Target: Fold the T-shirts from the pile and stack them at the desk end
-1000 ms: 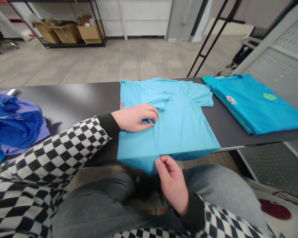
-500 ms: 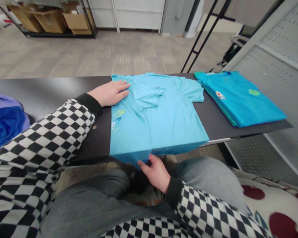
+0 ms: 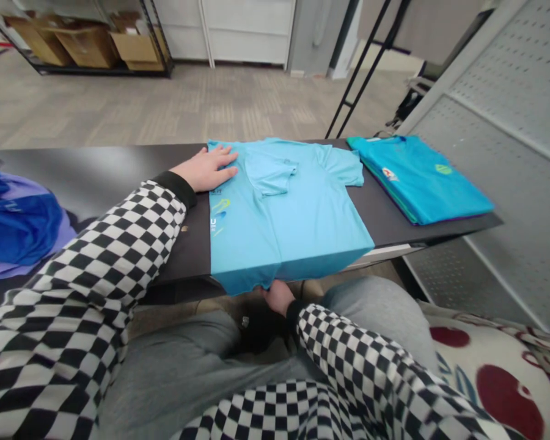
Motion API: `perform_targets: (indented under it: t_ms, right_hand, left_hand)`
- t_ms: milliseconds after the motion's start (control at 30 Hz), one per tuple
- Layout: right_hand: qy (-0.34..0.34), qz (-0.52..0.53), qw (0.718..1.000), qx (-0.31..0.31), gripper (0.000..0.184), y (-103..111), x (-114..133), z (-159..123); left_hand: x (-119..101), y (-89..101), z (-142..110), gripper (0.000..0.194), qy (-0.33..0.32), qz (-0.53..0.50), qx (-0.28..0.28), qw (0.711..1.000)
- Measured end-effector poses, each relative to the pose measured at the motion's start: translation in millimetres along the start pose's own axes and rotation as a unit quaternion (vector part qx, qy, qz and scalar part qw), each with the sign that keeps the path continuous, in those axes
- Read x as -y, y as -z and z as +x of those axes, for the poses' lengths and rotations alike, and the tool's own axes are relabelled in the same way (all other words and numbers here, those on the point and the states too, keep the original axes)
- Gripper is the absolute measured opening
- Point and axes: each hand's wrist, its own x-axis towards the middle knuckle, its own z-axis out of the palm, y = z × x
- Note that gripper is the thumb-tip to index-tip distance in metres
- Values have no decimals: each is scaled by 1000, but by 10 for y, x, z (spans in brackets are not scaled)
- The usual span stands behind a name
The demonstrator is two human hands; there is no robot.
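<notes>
A light blue T-shirt lies on the dark table, its left side folded inward so that one sleeve rests across the middle. The other sleeve points out to the right. Its lower hem hangs over the table's front edge. My left hand lies flat on the shirt's upper left part, fingers spread. Down at the hanging hem, my right hand grips the cloth near the bottom of the fold; its fingertips are partly hidden behind the fabric.
A stack of folded shirts, bright blue on top, sits on the table's right end. Crumpled blue and purple clothing lies at the left. A grey perforated panel stands to the right, and a cushion with dark red spots is beside my leg.
My right hand has moved slightly up and in under the table edge with the hem, its fingers now more hidden. My left hand stays on the shirt. The view has shifted a little.
</notes>
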Motion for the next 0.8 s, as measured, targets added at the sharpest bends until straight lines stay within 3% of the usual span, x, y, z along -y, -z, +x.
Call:
perform_targets:
  t_ms: [133, 300, 367, 433, 533, 667, 733, 800]
  right_hand:
    - [6, -48, 999, 17, 15, 65, -31, -108]
    - [63, -97, 991, 60, 18, 266, 63, -446]
    - [90, -109, 987, 73, 9, 384, 141, -578]
    - [117, -119, 983, 81, 13, 540, 228, -702]
    - [181, -107, 973, 99, 21, 851, 361, -895]
    - [282, -7, 954, 98, 21, 1402, 508, -1237]
    - [304, 30, 950, 68, 24, 1757, 538, -1411]
    - [284, 55, 957, 26, 30, 2170, 528, -1509]
  left_hand:
    - [-73, 72, -134, 73, 3, -29, -54, 998]
    - [-304, 134, -475, 74, -21, -51, -121, 991]
    - [-431, 93, -665, 74, -33, -69, -123, 989]
    - [-529, 9, -860, 70, -33, -84, -107, 990]
    - [-577, -140, -1115, 65, -12, -74, -83, 994]
    - [-570, -221, -1358, 70, 43, -27, -70, 996]
    - [-622, -201, -1447, 68, 64, -20, -93, 993]
    - [-738, -171, -1513, 65, 80, -33, -144, 986]
